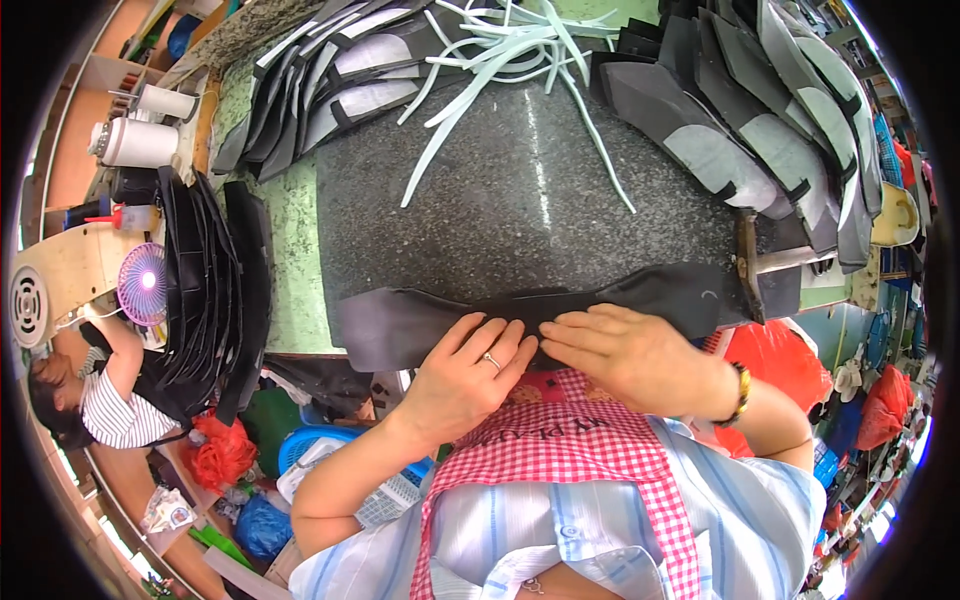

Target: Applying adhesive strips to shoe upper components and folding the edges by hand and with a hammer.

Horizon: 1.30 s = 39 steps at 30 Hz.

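Observation:
A long black curved piece of shoe material [400,320] lies along the near edge of a dark speckled stone slab [520,200]. My left hand [470,375], with a ring on one finger, presses flat on the middle of the piece. My right hand [625,350], a beaded bracelet at the wrist, lies just to its right, fingers pointing left and pressing the same piece. The fingertips of both hands nearly meet at the piece's centre.
White plastic strips [510,50] lie scattered at the slab's far side. Stacks of grey-and-black cut pieces fan out at far left [320,90] and far right [760,130]. A black stack [215,290] stands left. Another person [100,400] sits at lower left beside a small fan [143,283].

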{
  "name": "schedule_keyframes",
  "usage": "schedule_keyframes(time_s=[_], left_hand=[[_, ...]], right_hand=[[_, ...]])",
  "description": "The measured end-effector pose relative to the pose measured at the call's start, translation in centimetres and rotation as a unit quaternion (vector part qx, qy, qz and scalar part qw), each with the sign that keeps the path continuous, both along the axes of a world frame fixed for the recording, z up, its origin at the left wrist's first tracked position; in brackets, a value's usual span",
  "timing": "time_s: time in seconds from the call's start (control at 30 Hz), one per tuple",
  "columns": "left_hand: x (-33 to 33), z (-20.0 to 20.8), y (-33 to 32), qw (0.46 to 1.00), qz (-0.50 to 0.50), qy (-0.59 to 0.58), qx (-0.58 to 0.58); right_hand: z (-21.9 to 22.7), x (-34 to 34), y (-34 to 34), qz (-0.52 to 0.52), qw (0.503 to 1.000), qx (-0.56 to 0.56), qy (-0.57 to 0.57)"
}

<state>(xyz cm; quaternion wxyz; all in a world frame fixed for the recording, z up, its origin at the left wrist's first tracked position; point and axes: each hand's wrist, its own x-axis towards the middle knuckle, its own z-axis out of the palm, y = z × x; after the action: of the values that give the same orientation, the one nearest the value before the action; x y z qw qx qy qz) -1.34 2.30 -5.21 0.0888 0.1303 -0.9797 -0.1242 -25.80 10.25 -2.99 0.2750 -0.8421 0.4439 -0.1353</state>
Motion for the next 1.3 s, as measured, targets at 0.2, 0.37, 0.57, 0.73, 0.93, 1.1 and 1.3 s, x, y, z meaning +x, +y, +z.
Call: schedule_keyframes(time_s=[0.2, 0.37, 0.57, 0.73, 0.93, 1.1, 1.3], left_hand=[[-1.3, 1.0, 0.5, 0.997, -0.032, -0.041, -0.054], [-2.3, 0.8, 1.8, 0.995, 0.023, -0.046, -0.091], [-2.0, 0.2, 2.1, 0.996, 0.058, 0.004, -0.067], [-1.7, -1.4, 1.9, 0.993, 0.064, 0.101, -0.015], [-2.1, -1.5, 3.2, 0.983, 0.133, 0.125, -0.023], [1.6, -0.8, 1.9, 0.984, 0.151, 0.094, 0.027], [3.6, 0.5, -2.1, 0.903, 0.413, 0.111, 0.029]], right_hand=[[-1.1, -1.6, 0.3, -0.025, 0.995, 0.033, -0.088], [-1.8, -2.1, -1.4, -0.098, 0.979, 0.104, -0.147], [-0.7, -0.2, 0.8, -0.019, 0.999, -0.028, 0.024], [-0.4, -0.2, 0.1, -0.036, 0.995, -0.089, -0.008], [-0.9, 0.6, 0.3, -0.055, 0.982, -0.169, 0.058], [-0.7, 4.8, -0.5, 0.001, 0.986, -0.121, 0.118], [-2.1, 6.7, -0.8, -0.017, 0.985, -0.122, 0.125]])
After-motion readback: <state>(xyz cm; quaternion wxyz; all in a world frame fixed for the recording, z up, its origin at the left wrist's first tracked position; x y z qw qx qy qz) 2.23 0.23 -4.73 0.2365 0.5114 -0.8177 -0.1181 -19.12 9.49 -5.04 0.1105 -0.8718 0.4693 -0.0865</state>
